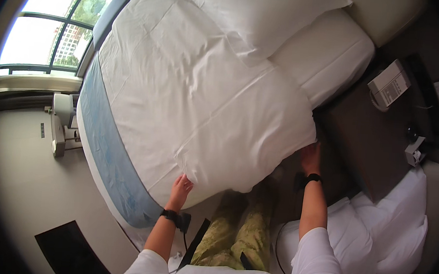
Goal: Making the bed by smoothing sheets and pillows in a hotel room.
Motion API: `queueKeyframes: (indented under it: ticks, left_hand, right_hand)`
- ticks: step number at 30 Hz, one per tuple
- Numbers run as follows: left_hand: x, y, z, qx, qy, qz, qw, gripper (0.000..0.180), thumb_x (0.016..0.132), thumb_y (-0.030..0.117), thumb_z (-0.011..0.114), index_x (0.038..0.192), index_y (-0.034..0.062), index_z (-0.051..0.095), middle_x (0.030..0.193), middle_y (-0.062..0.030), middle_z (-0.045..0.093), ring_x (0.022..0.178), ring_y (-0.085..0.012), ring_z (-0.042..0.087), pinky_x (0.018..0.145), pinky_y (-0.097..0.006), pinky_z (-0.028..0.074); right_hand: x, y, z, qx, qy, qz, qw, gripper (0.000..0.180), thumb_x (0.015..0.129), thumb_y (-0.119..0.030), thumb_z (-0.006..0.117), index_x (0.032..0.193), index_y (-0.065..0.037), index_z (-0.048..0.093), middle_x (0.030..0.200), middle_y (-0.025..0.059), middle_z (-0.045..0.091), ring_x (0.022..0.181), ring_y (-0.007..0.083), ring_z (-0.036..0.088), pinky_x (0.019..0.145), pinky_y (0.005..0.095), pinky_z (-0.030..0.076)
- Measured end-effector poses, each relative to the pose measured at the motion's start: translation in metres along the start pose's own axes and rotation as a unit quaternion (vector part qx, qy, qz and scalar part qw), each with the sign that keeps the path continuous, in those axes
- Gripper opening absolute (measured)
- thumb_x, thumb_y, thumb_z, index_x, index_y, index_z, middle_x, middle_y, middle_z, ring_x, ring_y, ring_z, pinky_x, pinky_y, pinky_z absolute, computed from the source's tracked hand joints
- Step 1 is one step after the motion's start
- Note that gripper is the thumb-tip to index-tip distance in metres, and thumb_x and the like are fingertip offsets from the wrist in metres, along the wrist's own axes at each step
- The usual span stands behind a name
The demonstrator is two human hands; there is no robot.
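Observation:
A white duvet [221,116] lies rumpled over the bed, its near edge hanging in front of my legs. My left hand [182,188] is closed on the duvet near that edge, and small creases run away from the fingertips. At the duvet's right corner, my right hand [310,158] grips the edge; some of its fingers are hidden or dim against the dark background. A blue bed runner [111,133] crosses the bed's left end. Up at the head lies a white pillow [260,16], with the white mattress [329,53] showing beside it.
To the right stands a dark nightstand [363,143] with a white telephone [390,84] on it. White bedding [377,232] lies heaped at the lower right. At the left are a window [58,26], a chair-like piece [61,124] and a black panel [74,249].

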State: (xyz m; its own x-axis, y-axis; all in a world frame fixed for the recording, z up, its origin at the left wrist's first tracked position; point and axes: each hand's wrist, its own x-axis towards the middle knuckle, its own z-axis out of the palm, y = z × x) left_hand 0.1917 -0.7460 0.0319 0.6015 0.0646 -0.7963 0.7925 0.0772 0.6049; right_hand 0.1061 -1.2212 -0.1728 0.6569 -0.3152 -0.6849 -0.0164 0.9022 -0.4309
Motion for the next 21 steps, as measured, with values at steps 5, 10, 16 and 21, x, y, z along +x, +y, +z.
queueKeyframes:
  ticks: [5,10,16,21]
  left_hand:
    - [0.003,-0.003,0.021,-0.023,0.003,0.026,0.999,0.019,0.088,0.025,0.052,0.095,0.0076,0.052,0.091,-0.0019,0.058,0.086,-0.0142,0.056,0.077,-0.029,0.045]
    - [-0.005,-0.029,0.036,0.003,0.008,-0.017,1.0,0.023,0.087,0.023,0.053,0.1,0.0038,0.052,0.099,-0.0047,0.058,0.09,-0.0161,0.056,0.08,-0.03,0.045]
    - [-0.016,-0.044,0.024,0.028,0.017,-0.001,0.999,0.025,0.088,0.021,0.052,0.102,0.0003,0.052,0.101,-0.0061,0.057,0.093,-0.015,0.055,0.083,-0.03,0.043]
    - [-0.025,-0.043,0.022,0.081,0.056,0.068,0.993,0.02,0.088,0.021,0.052,0.094,0.0017,0.055,0.091,-0.0031,0.059,0.084,-0.0115,0.056,0.078,-0.025,0.045]
  right_hand:
    - [0.006,-0.02,-0.021,0.138,0.005,0.091,0.986,0.065,0.081,-0.055,0.048,0.119,-0.003,0.042,0.122,0.0095,0.046,0.116,0.0213,0.039,0.1,0.0365,0.027]
    - [0.011,-0.022,-0.023,0.014,0.059,0.116,0.991,0.054,0.082,-0.051,0.049,0.111,-0.005,0.049,0.115,0.0081,0.052,0.109,0.022,0.047,0.095,0.0375,0.034]
    - [0.002,-0.039,-0.008,0.177,-0.035,0.041,0.983,0.043,0.086,-0.04,0.049,0.11,-0.004,0.051,0.112,0.0086,0.055,0.106,0.0235,0.049,0.095,0.0387,0.035]
    - [-0.024,-0.058,-0.066,0.04,0.103,-0.035,0.993,0.042,0.084,-0.032,0.055,0.112,-0.002,0.05,0.114,0.0089,0.054,0.107,0.0221,0.048,0.093,0.0363,0.035]
